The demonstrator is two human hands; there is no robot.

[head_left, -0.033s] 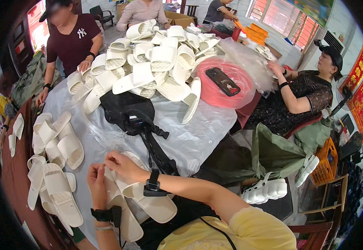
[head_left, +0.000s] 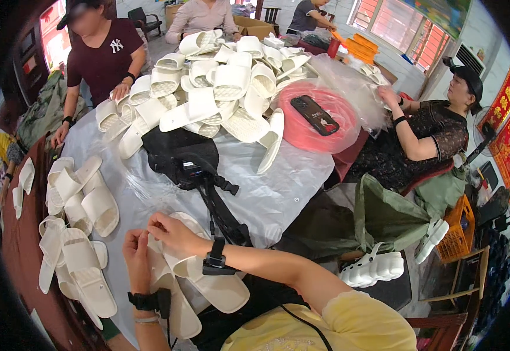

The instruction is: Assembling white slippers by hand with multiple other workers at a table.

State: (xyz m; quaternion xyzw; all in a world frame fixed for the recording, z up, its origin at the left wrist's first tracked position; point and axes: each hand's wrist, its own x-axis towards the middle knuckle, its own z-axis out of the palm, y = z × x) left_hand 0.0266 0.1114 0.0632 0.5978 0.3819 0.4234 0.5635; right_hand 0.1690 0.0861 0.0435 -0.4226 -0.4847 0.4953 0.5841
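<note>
Both my hands meet over a pair of white slide slippers lying on the covered table near me. My left hand (head_left: 137, 251) is closed, its fingertips pinched together close to those of my right hand (head_left: 176, 234). The right hand's fingers are also pinched; anything between the fingers is too small to make out. Under my right forearm lies one white slipper (head_left: 223, 291), toe toward me. Beside it, a second white slipper (head_left: 182, 316) is partly covered by my left wrist and hand. A black waist bag (head_left: 179, 155) with a trailing strap rests just beyond my hands.
A big heap of white slippers (head_left: 230, 79) fills the far table. More paired slippers (head_left: 88, 269) lie at left. Right of the heap, a phone (head_left: 315, 115) sits on a pink plastic roll (head_left: 293, 131). Several people work around the table. An orange crate (head_left: 457, 228) stands at right.
</note>
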